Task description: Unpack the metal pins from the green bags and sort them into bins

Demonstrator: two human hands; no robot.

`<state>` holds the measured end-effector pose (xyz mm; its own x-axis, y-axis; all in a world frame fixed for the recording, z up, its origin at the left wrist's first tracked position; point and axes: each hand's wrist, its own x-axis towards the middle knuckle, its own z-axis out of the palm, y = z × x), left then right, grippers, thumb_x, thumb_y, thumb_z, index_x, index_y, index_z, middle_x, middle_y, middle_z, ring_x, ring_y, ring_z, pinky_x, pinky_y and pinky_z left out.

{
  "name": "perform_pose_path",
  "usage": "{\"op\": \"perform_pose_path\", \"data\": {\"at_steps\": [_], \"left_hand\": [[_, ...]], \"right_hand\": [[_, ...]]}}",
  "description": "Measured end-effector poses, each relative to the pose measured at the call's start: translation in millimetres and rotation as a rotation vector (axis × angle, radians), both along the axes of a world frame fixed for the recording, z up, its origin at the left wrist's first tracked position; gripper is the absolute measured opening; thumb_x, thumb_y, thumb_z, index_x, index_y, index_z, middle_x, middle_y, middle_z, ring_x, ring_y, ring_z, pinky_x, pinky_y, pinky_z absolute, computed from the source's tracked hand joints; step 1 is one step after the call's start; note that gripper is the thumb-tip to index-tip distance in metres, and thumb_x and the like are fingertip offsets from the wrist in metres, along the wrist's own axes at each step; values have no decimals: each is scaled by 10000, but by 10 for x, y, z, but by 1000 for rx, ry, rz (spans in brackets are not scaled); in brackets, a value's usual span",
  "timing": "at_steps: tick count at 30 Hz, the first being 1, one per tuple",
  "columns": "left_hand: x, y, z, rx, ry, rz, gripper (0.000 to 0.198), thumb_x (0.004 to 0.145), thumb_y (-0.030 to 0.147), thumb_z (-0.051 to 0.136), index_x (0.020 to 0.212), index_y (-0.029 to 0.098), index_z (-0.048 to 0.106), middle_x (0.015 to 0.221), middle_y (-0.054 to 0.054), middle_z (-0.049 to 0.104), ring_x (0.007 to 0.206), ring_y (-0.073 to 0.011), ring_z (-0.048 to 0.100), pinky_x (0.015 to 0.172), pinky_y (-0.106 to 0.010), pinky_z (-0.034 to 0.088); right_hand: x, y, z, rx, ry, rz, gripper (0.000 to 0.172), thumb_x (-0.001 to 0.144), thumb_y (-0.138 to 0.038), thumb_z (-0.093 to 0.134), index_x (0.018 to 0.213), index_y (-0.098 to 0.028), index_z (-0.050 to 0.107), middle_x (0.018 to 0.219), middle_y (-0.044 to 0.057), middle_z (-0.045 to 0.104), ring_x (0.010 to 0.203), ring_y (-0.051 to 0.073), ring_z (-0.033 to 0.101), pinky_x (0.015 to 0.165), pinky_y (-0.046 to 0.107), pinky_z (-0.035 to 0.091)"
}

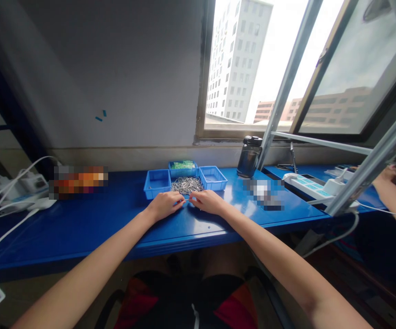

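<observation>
Both hands meet low over the front of the blue table, close to a heap of thin silvery metal pins (187, 184). My left hand (165, 204) is closed in a pinch, palm down. Facing it, my right hand (208, 202) pinches too, its fingertips a small gap from the left ones. A thin pale metal pin (186, 200) bridges that gap, gripped at both ends; its exact form is too small to make out. Around the heap stand a left blue bin (157, 182), a right blue bin (213, 178) and a back blue bin (183, 170) with green packets.
A black bottle (249, 157) stands near the window. Farther right lie a white power strip (309, 185) and metal frame posts (372, 160). White cables (9, 228) and chargers crowd the left end. A co-worker's arm (395, 196) shows at the right edge. Two patches on the table are blurred.
</observation>
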<state>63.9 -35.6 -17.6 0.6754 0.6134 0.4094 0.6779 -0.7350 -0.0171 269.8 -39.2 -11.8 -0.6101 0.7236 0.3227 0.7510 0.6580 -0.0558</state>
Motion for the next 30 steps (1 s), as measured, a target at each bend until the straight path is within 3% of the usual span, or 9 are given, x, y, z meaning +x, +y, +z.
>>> {"op": "perform_pose_path", "data": {"at_steps": [6,11,15,19,26,30], "left_hand": [[5,12,-25,46,-31,-37,248,895,301,396,980,222,615,862,-15,636,755,-126,604,641,-196,443],[22,16,-50,39,-20,-94,236,898,285,388,951,227,611,862,-10,623,768,-118,606,639,-186,448],[41,-10,-24,31,-14,-65,204,881,272,399,924,201,585,920,-25,617,774,-128,608,621,-191,452],[39,-23,-2,-10,-34,-17,187,871,258,402,929,191,566,849,-20,636,755,-139,609,660,-211,458],[9,23,-52,13,-11,-84,236,900,261,367,969,202,585,900,-30,647,835,-141,613,731,-214,457],[15,16,-41,12,-24,-48,259,906,299,358,967,198,589,916,-34,651,848,-152,612,730,-226,460]], "right_hand": [[-5,-11,-3,3,-3,15,208,888,-290,444,994,-195,596,710,24,655,665,136,598,588,200,324],[-15,-1,-16,3,-36,26,208,893,-264,428,908,-185,620,717,30,656,646,126,583,583,202,316],[-11,12,-31,16,-19,39,206,883,-286,445,883,-180,622,701,28,652,631,124,579,573,204,311],[0,6,-21,12,26,25,209,878,-325,459,939,-191,608,684,15,646,615,120,578,564,204,310],[2,-9,-4,-5,-18,29,231,900,-332,425,950,-194,603,719,24,657,664,137,600,576,207,318],[10,1,-13,6,-21,20,241,908,-335,407,950,-194,599,713,26,659,663,144,607,574,211,320]]}}
